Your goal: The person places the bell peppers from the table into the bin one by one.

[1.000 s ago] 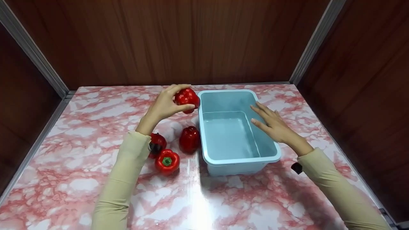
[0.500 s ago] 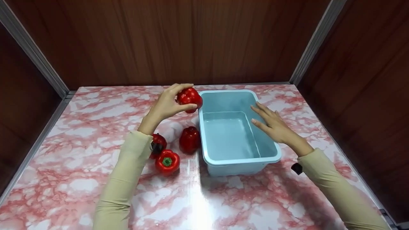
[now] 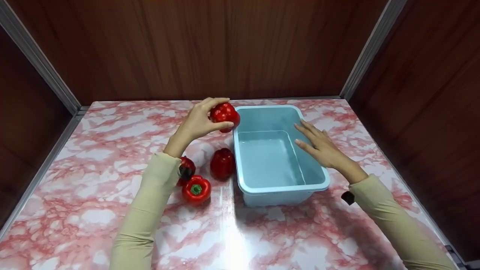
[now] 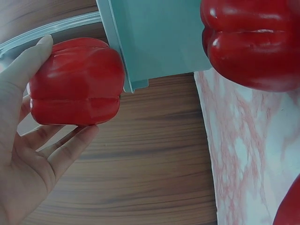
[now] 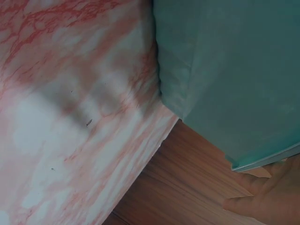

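**Held pepper edges toward tub corner**

Moved slightly right since a second ago: the left hand (image 3: 195, 122) with its glossy red bell pepper (image 3: 224, 113), now at the far-left corner of the tub rim, raised off the pink-and-white marbled table (image 3: 93, 157). Left hand grips that pepper, thumb under, fingers curled over the top; wrist view shows it just beside the rim. Beige left sleeve (image 3: 144, 210) partly covers a second red pepper (image 3: 186, 167). Near it, a red pepper with green stem up (image 3: 196, 189), then a dark red pepper (image 3: 222, 163) close against the tub wall. Light blue rectangular plastic tub (image 3: 279, 187) sits mid-table. Right hand (image 3: 319, 144) unchanged, fingers straight, lying flat on the tub's right rim, holding nothing.
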Demonstrator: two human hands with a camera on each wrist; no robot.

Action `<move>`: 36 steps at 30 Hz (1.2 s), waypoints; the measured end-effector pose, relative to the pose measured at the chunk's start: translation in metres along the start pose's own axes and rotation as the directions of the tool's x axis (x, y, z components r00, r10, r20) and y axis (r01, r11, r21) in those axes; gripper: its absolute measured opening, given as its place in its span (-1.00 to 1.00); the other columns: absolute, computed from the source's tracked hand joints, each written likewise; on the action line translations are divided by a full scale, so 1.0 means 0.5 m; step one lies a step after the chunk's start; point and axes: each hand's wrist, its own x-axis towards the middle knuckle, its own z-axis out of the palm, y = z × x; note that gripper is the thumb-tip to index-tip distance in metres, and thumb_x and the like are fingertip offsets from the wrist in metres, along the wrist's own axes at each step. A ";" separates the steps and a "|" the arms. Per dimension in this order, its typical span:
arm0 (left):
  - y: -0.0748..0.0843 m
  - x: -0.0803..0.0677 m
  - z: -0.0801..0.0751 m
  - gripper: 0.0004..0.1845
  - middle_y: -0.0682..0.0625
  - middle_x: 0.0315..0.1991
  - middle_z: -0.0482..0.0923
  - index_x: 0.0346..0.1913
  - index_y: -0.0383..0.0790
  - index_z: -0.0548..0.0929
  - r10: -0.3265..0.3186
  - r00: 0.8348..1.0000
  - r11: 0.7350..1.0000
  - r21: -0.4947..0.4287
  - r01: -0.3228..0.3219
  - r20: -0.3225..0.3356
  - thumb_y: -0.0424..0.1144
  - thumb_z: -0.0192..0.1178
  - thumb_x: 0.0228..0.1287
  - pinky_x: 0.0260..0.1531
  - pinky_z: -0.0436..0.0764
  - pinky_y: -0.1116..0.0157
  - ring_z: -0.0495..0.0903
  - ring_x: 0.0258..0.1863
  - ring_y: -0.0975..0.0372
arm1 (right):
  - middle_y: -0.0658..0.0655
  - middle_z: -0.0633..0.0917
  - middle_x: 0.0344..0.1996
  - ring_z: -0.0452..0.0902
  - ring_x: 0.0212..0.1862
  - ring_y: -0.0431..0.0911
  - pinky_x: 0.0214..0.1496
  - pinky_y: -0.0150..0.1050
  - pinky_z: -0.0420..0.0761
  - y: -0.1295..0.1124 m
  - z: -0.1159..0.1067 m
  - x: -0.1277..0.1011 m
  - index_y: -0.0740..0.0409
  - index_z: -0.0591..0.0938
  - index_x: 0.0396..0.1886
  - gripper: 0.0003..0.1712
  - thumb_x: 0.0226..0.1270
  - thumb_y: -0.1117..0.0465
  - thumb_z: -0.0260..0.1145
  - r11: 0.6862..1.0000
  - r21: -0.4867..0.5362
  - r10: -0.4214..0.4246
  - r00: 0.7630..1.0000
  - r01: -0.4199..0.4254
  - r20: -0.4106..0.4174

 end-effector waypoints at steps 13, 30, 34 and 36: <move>0.005 0.005 0.003 -0.28 0.06 0.12 0.45 0.22 0.19 0.44 0.020 1.000 1.000 0.013 -0.020 -0.004 0.21 0.36 -0.10 -0.06 0.58 0.23 0.42 0.07 0.21 | 0.06 -0.06 0.47 -0.23 0.46 0.13 0.30 0.36 -0.37 -0.001 -0.003 0.000 -0.24 0.07 0.44 -0.34 0.41 -0.20 -0.09 1.000 -0.004 0.022 1.000 -0.022 0.011; 0.017 0.006 0.004 -0.26 0.06 0.14 0.44 0.23 0.15 0.44 0.028 1.000 1.000 0.000 -0.028 -0.013 0.17 0.38 -0.11 -0.05 0.58 0.20 0.42 0.10 0.19 | 0.06 -0.07 0.47 -0.23 0.46 0.12 0.30 0.36 -0.34 -0.003 -0.004 -0.001 -0.16 0.08 0.45 -0.33 0.42 -0.18 -0.07 1.000 -0.001 0.005 1.000 -0.005 0.013; 0.018 0.008 0.005 -0.27 0.05 0.13 0.45 0.22 0.18 0.43 0.026 1.000 1.000 0.014 -0.025 -0.006 0.18 0.37 -0.10 -0.05 0.58 0.20 0.43 0.09 0.19 | 0.07 -0.07 0.47 -0.22 0.46 0.14 0.29 0.37 -0.34 -0.002 -0.003 0.000 -0.16 0.09 0.45 -0.34 0.42 -0.18 -0.07 1.000 -0.002 0.003 1.000 -0.003 0.011; 0.019 0.009 0.005 -0.27 0.04 0.14 0.45 0.22 0.19 0.43 0.026 1.000 0.999 0.019 -0.026 -0.003 0.19 0.36 -0.10 -0.05 0.58 0.21 0.43 0.09 0.19 | 0.07 -0.06 0.47 -0.22 0.46 0.14 0.29 0.37 -0.33 -0.003 -0.003 0.001 -0.16 0.09 0.45 -0.34 0.42 -0.18 -0.07 1.000 -0.004 0.003 1.000 -0.003 0.010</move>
